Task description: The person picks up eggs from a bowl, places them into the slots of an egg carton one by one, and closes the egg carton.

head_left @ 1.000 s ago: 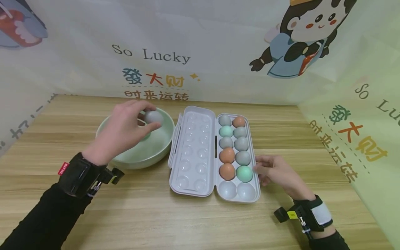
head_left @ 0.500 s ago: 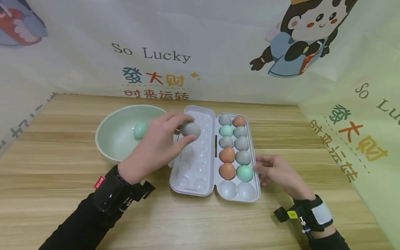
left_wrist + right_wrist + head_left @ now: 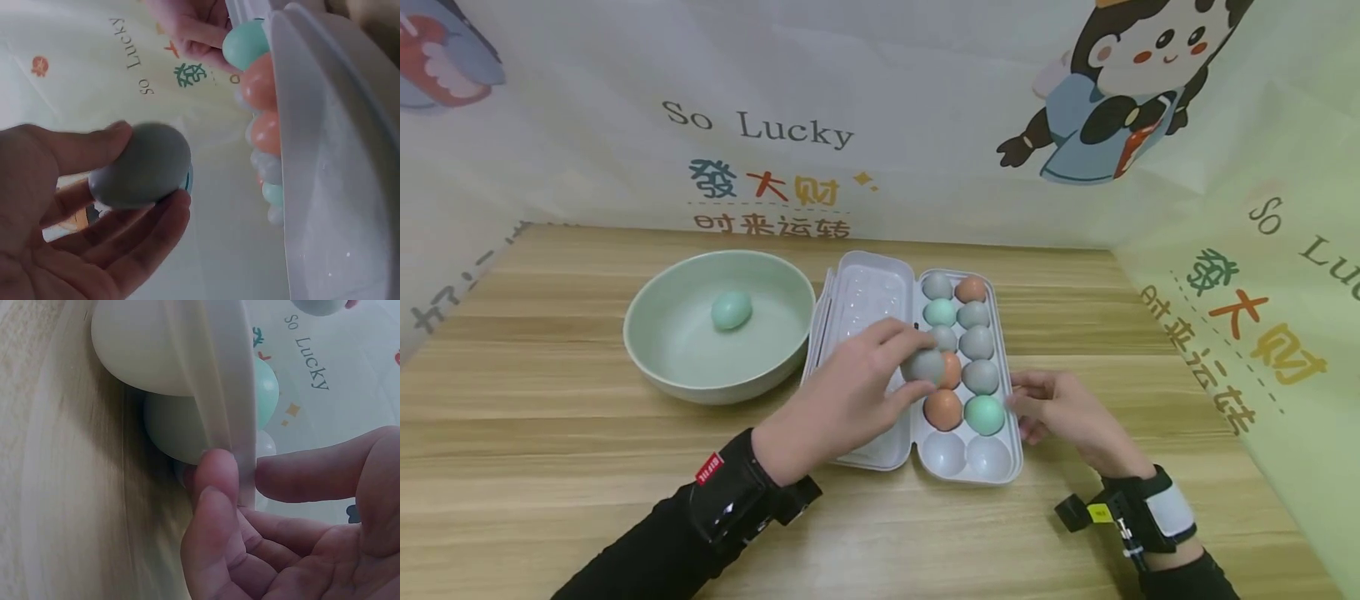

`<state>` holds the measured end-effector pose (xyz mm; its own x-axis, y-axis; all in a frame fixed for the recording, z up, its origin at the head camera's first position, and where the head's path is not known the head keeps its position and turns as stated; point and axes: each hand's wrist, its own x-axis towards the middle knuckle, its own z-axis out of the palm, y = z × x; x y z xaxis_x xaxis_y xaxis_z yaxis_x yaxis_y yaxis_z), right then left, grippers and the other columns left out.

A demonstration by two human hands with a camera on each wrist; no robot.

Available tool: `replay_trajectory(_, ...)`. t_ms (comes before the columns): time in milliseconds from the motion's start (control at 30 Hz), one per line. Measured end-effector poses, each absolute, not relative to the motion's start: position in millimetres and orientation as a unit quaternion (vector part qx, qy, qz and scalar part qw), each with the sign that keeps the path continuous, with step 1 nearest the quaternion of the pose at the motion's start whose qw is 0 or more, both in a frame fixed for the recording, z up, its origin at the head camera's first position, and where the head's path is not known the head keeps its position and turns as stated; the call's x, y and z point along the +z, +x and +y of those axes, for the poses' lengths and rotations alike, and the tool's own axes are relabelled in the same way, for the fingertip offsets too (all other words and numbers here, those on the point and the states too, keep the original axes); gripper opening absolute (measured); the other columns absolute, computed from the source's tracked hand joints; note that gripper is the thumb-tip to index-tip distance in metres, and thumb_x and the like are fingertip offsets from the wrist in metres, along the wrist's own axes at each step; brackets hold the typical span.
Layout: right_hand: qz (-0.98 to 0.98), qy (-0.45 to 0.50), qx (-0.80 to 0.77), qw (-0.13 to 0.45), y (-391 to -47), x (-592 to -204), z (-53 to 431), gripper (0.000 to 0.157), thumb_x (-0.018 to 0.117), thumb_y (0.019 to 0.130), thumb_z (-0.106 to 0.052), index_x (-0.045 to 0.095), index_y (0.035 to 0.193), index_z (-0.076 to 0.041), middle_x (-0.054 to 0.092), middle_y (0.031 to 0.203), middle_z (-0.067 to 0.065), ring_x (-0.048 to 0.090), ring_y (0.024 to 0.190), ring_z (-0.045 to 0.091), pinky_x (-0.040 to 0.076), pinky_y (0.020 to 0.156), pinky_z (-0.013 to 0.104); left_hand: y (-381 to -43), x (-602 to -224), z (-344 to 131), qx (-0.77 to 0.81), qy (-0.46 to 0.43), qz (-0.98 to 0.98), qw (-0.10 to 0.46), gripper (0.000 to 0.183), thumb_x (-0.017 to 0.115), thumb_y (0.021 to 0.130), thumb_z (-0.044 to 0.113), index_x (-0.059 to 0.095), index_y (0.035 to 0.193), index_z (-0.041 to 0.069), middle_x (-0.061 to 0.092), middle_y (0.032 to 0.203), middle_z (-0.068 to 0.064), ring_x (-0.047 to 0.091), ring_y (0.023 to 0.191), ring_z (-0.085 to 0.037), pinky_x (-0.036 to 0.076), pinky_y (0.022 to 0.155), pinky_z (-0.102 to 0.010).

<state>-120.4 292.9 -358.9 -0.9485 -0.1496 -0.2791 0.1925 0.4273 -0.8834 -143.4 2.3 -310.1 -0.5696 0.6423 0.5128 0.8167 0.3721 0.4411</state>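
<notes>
My left hand [image 3: 850, 392] holds a grey egg [image 3: 147, 164] between thumb and fingertips. In the head view it hangs over the left column of the egg carton [image 3: 967, 471], overlapping a brown egg there. The carton lies with its lid folded out to the left. Grey, brown and green eggs fill its rows, except for the two bare cups at the near end. My right hand [image 3: 1063, 408] pinches the carton's right rim [image 3: 245, 425] between thumb and fingers, beside the green egg [image 3: 984, 415].
Left of the carton stands a pale green bowl [image 3: 655, 354], with one green egg [image 3: 732, 310] inside. Both stand on a wood-grain table [image 3: 572, 467]. A printed sheet [image 3: 925, 150] rises behind and along the sides.
My left hand has carried the grey egg out of the bowl, rightward across the lid to above the carton's cups. The right hand has stayed at the rim.
</notes>
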Motion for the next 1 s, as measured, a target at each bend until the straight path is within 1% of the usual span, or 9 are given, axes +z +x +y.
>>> replay_trajectory(67, 0.830, 0.012, -0.534, 0.159, -120.7, -358.3, 292.7, 0.045, 0.057, 0.097, -0.007, 0.047, 0.137, 0.011, 0.066, 0.101, 0.017, 0.061, 0.070, 0.026, 0.054, 0.062, 0.035, -140.1, -313.2, 5.6, -0.317, -0.461, -0.819, 0.126, 0.037, 0.077, 0.086, 0.011, 0.063, 0.120, 0.003, 0.060, 0.108, -0.008, 0.060, 0.093, -0.018, 0.052, 0.077, -0.030)
replay_trajectory(133, 0.831, 0.013, -0.534, 0.159, -121.1, -358.0, 292.5, 0.045, 0.057, 0.097, -0.007, 0.047, 0.137, 0.011, 0.066, 0.099, 0.017, 0.061, 0.069, 0.025, 0.054, 0.061, 0.034, -136.5, -316.6, 9.2, -0.295, -0.471, -0.822, 0.126, 0.037, 0.077, 0.087, 0.013, 0.062, 0.120, 0.006, 0.060, 0.107, -0.007, 0.060, 0.087, -0.017, 0.053, 0.070, -0.031)
replay_trajectory(233, 0.830, 0.014, -0.535, 0.158, -121.5, -357.4, 291.9, 0.045, 0.057, 0.097, -0.007, 0.048, 0.137, 0.011, 0.065, 0.097, 0.016, 0.060, 0.067, 0.023, 0.053, 0.059, 0.032, -131.7, -321.0, 15.2, -0.272, -0.479, -0.824, 0.129, 0.038, 0.077, 0.087, 0.016, 0.059, 0.119, 0.006, 0.059, 0.107, -0.005, 0.060, 0.081, -0.016, 0.054, 0.065, -0.032)
replay_trajectory(367, 0.829, 0.015, -0.537, 0.158, -121.6, -356.2, 291.7, 0.045, 0.058, 0.096, -0.007, 0.049, 0.136, 0.011, 0.066, 0.097, 0.016, 0.059, 0.066, 0.022, 0.053, 0.059, 0.031, -125.7, -324.2, 20.7, -0.245, -0.493, -0.826, 0.122, 0.036, 0.078, 0.085, 0.016, 0.060, 0.114, 0.007, 0.054, 0.110, -0.002, 0.059, 0.079, -0.014, 0.054, 0.066, -0.030)
replay_trajectory(500, 0.828, 0.015, -0.538, 0.157, -121.5, -356.0, 291.7, 0.044, 0.059, 0.096, -0.007, 0.050, 0.135, 0.011, 0.066, 0.099, 0.016, 0.060, 0.068, 0.023, 0.053, 0.060, 0.032, -120.0, -328.4, 24.5, -0.220, -0.499, -0.831, 0.111, 0.030, 0.079, 0.085, 0.018, 0.065, 0.109, 0.010, 0.055, 0.105, -0.001, 0.060, 0.081, -0.015, 0.053, 0.066, -0.030)
replay_trajectory(667, 0.820, 0.017, -0.549, 0.161, -121.0, -357.3, 291.9, 0.044, 0.058, 0.096, -0.005, 0.049, 0.135, 0.011, 0.066, 0.100, 0.017, 0.061, 0.068, 0.023, 0.054, 0.059, 0.033, -115.6, -334.7, 28.9, -0.199, -0.502, -0.835, 0.106, 0.026, 0.078, 0.085, 0.018, 0.064, 0.107, 0.011, 0.057, 0.100, -0.002, 0.061, 0.081, -0.016, 0.052, 0.064, -0.031)
replay_trajectory(800, 0.816, 0.020, -0.554, 0.164, -120.6, -358.2, 292.3, 0.044, 0.058, 0.096, -0.004, 0.048, 0.136, 0.012, 0.066, 0.099, 0.017, 0.061, 0.067, 0.024, 0.054, 0.059, 0.034, -113.0, -339.6, 31.6, -0.188, -0.507, -0.834, 0.108, 0.023, 0.075, 0.086, 0.015, 0.064, 0.106, 0.010, 0.057, 0.101, -0.002, 0.061, 0.082, -0.016, 0.052, 0.064, -0.029)
replay_trajectory(1000, 0.816, 0.019, -0.554, 0.164, -120.0, -359.5, 292.5, 0.045, 0.058, 0.096, -0.005, 0.048, 0.136, 0.012, 0.066, 0.099, 0.017, 0.062, 0.068, 0.024, 0.055, 0.060, 0.033, -109.2, -344.6, 33.7, -0.154, -0.508, -0.838, 0.126, 0.022, 0.069, 0.086, 0.002, 0.065, 0.107, 0.009, 0.057, 0.103, -0.002, 0.060, 0.081, -0.012, 0.050, 0.059, -0.023)
